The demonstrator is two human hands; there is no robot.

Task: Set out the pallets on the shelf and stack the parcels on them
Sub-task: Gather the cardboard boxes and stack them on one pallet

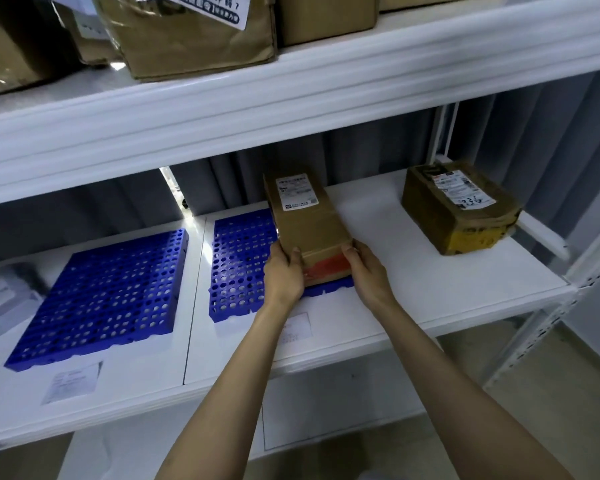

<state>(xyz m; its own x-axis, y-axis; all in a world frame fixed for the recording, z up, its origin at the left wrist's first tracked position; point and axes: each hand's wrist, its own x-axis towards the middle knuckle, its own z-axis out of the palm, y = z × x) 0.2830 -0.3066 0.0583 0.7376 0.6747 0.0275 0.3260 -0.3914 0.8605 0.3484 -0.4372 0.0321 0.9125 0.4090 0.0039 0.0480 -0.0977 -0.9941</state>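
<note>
1. White shelf [430, 306], smooth flat board. Both pallets are laid out on it, so that step looks done.
2. Left pallet [101, 299]: rigid blue plastic grid of round holes, nothing on it. Right pallet [239, 265]: same kind.
3. Squat parcel [458, 206], far right on bare shelf, creased taped cardboard, not stacked yet.
4. Long parcel [309, 220], plain cardboard, white label, red tape at near end. It's over the right pallet's right side; can't tell if it's resting.
5. My left hand [284, 275] and right hand [368, 271] grip its near corners, fingers curled round.
</note>
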